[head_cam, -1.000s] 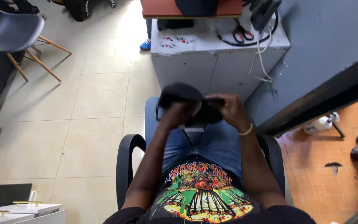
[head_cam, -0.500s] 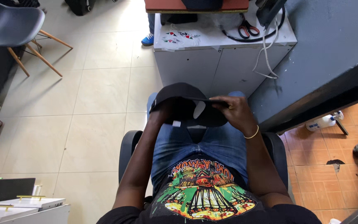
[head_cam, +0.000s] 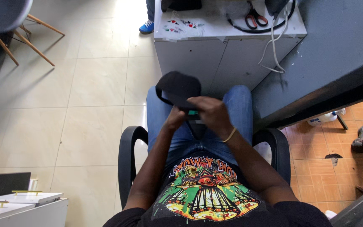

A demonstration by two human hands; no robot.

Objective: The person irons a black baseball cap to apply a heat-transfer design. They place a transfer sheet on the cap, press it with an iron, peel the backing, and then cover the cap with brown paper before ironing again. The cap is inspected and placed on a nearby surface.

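A person sits in a black office chair (head_cam: pixel 127 155) and looks down at the lap. Both hands are raised over the knees and hold a black cap (head_cam: pixel 177 89). The left hand (head_cam: pixel 174 120) is closed on the lower edge of the cap, near the strap part. The right hand (head_cam: pixel 210 115) is also closed, its fingers bent over the cap from the right side, and a small green thing (head_cam: pixel 193 112) shows just under these fingers; I cannot tell what it is. On the right wrist there is a thin gold bracelet (head_cam: pixel 230 135). The cap sits above the blue jeans (head_cam: pixel 237 105), between the two knees, and its round top points away from the person.

In front of the knees stands a white cabinet (head_cam: pixel 215 63), and its top serves as a worktop. On it lie scissors with red handles (head_cam: pixel 255 17), a black cable (head_cam: pixel 269 28) in a loop, and some small coloured stickers (head_cam: pixel 177 25). White wires (head_cam: pixel 274 50) hang down over the front of the cabinet. Behind the cabinet, a blue shoe (head_cam: pixel 147 27) of another person stands on the tiled floor (head_cam: pixel 85 105). A chair with wooden legs (head_cam: pixel 26 38) is at the upper left, well apart from the person. At the lower left there is a white box (head_cam: pixel 26 198). To the right, a dark wall edge (head_cam: pixel 324 96) separates an orange tiled floor (head_cam: pixel 316 155).
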